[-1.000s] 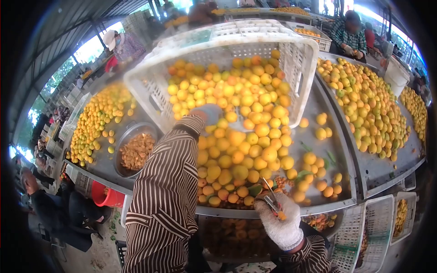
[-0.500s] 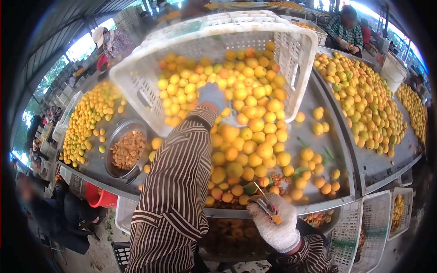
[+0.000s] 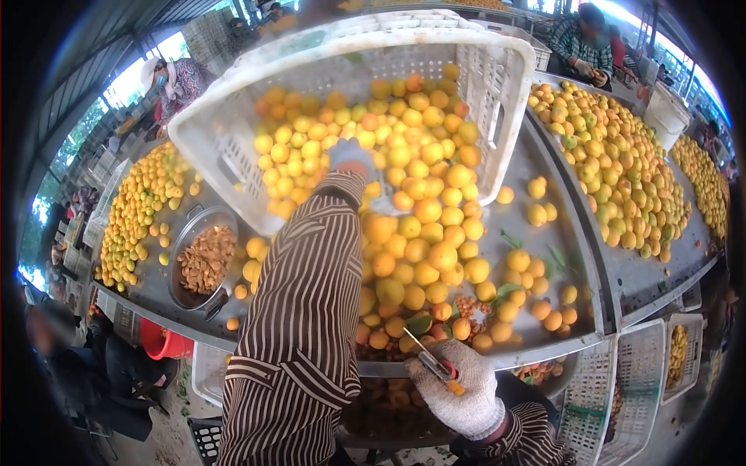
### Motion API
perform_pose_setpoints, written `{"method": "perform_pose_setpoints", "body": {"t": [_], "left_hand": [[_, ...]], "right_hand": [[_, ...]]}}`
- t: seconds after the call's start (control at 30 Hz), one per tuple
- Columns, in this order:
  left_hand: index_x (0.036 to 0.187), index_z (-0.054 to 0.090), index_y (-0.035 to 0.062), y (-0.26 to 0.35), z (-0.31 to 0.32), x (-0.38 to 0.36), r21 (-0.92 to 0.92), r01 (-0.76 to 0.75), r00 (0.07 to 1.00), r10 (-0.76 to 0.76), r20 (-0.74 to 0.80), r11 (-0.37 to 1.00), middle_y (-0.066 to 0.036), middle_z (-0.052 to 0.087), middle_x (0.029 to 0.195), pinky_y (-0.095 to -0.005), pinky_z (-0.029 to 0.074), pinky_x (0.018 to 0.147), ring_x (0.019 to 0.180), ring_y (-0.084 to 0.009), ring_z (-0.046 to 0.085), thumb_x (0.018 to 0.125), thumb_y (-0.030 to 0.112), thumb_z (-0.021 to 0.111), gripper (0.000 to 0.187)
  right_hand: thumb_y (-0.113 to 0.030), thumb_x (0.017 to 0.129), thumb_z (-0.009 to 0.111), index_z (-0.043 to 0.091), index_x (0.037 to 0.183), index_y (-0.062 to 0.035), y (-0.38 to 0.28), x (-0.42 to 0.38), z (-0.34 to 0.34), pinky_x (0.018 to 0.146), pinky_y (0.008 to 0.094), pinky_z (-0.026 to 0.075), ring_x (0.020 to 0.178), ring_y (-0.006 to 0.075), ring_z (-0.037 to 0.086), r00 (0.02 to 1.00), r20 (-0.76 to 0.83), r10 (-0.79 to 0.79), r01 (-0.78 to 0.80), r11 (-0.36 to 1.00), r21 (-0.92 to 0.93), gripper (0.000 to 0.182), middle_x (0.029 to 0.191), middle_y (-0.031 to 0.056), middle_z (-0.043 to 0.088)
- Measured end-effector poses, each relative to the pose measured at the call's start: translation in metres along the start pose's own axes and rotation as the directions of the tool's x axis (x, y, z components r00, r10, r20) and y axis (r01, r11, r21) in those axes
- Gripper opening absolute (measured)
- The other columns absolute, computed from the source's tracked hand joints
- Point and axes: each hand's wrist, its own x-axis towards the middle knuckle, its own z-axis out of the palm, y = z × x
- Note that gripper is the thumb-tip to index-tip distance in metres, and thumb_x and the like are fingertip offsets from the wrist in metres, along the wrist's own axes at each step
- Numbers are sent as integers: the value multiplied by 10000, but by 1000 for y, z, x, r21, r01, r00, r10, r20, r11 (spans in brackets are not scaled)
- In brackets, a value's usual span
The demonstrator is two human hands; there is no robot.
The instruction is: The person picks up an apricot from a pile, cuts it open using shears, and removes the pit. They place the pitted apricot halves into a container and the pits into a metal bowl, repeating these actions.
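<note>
A tilted white plastic crate (image 3: 497, 116) lies with its mouth towards me, and yellow-orange apricot-like fruit (image 3: 420, 167) spills from it onto the metal table. My left hand (image 3: 351, 155), in a grey-blue glove, reaches inside the crate against the fruit. Its fingertips are hidden, so its grip does not show. At the table's front edge, my right hand (image 3: 454, 388) wears a white knitted glove. Its fingers are closed around a small tool (image 3: 435, 363) with a thin pointed metal end, a red part and an orange-brown tip.
A metal pan (image 3: 183, 287) of brown pieces stands left of the crate. Fruit heaps lie at left (image 3: 140, 210) and right (image 3: 622, 171). A raised metal divider (image 3: 579, 210) crosses the table. White crates (image 3: 641, 388) and a red bucket (image 3: 163, 339) stand below. Several people are around.
The whole view has shifted slightly. My left hand stays in the crate against the fruit. My right hand has turned a little, with the tool still in it.
</note>
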Motion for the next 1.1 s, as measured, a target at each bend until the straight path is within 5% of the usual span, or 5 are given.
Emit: {"method": "perform_pose_setpoints", "body": {"t": [0.37,0.73,0.87,0.93,1.1], "left_hand": [[1222,545,66,-27,19,-16,-505,-202,970,243,16,839,-114,616,1177,-397,495,956,1127,-288,591,797,337,741,541],[1310,488,29,-50,-26,-100,-796,308,726,670,-158,-521,-99,560,1251,-447,484,1014,1105,-274,589,993,148,521,340],[1364,442,6,-53,-14,-117,-770,140,681,625,-382,-623,-147,516,1310,-483,487,1018,1172,-310,567,1013,207,492,408],[1309,490,-3,-49,-17,-111,-590,577,653,753,-82,-565,-151,554,1267,-485,506,993,1139,-318,586,1019,259,494,391],[1126,575,17,-20,-24,-124,-950,247,821,561,102,-190,-107,640,1047,-372,516,869,988,-227,601,977,415,553,426]], "right_hand": [[-148,797,753,683,1017,-45,4,0,4,684,350,554,783,312,688,997,14,-72,73,993,-88,253,861,145,672],[-164,827,738,678,959,-36,6,1,9,672,352,543,749,330,682,995,-84,-61,64,997,31,193,804,163,670],[-173,833,736,675,958,-30,10,1,10,668,350,539,762,339,682,994,-98,-46,48,999,15,200,815,172,669],[-175,833,735,674,961,-28,9,1,10,669,352,539,769,340,684,992,-115,-52,53,999,12,204,821,176,668],[-181,832,737,671,984,-28,12,2,11,690,365,547,806,345,689,989,-125,-85,80,996,-42,225,857,183,677]]}}
